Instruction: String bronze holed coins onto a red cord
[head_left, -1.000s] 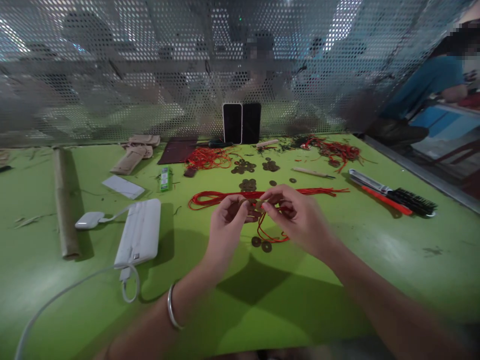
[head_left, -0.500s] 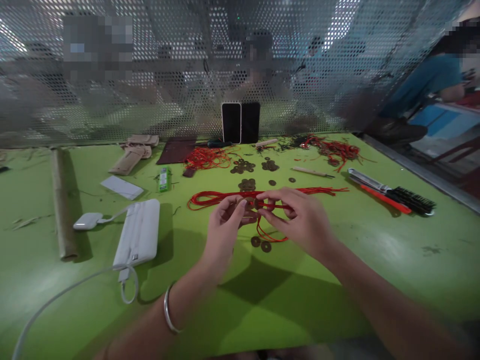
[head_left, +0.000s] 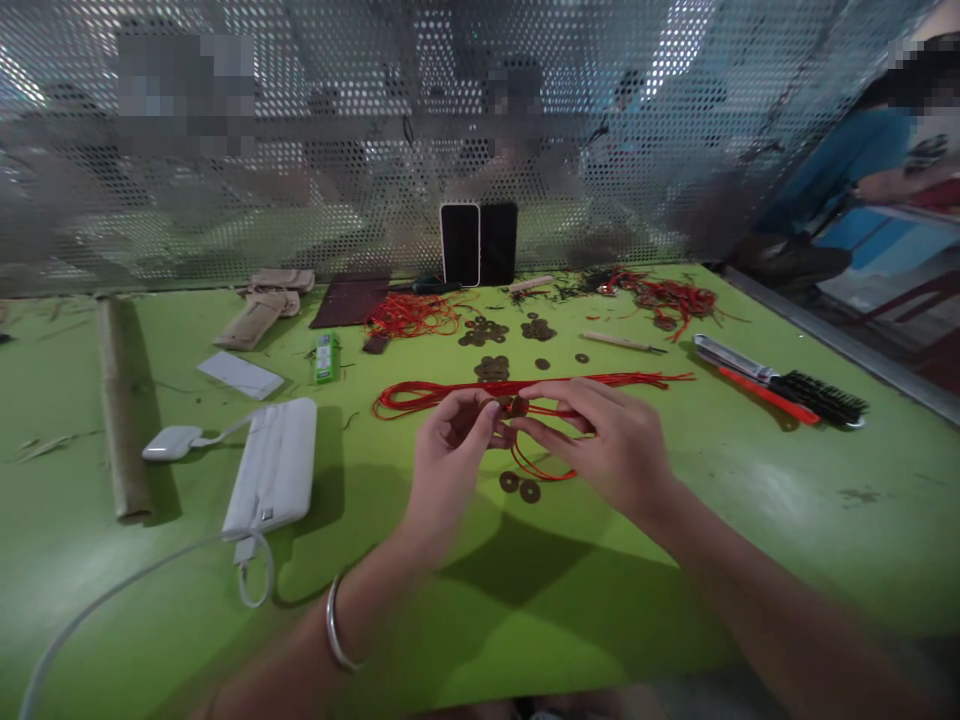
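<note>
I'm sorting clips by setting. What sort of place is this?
Probably a craft workshop bench: a green table strewn with red cords and holed coins, fenced by perforated metal screens, with other workers beyond.

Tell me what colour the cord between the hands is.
Red; the thin cord shows best in the head view, against the green table.

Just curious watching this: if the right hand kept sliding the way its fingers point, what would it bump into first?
The right hand points leftward, at the left hand. It would probably meet those fingertips and the small coin pinched between both hands almost at once; depth there is hard to judge.
</note>
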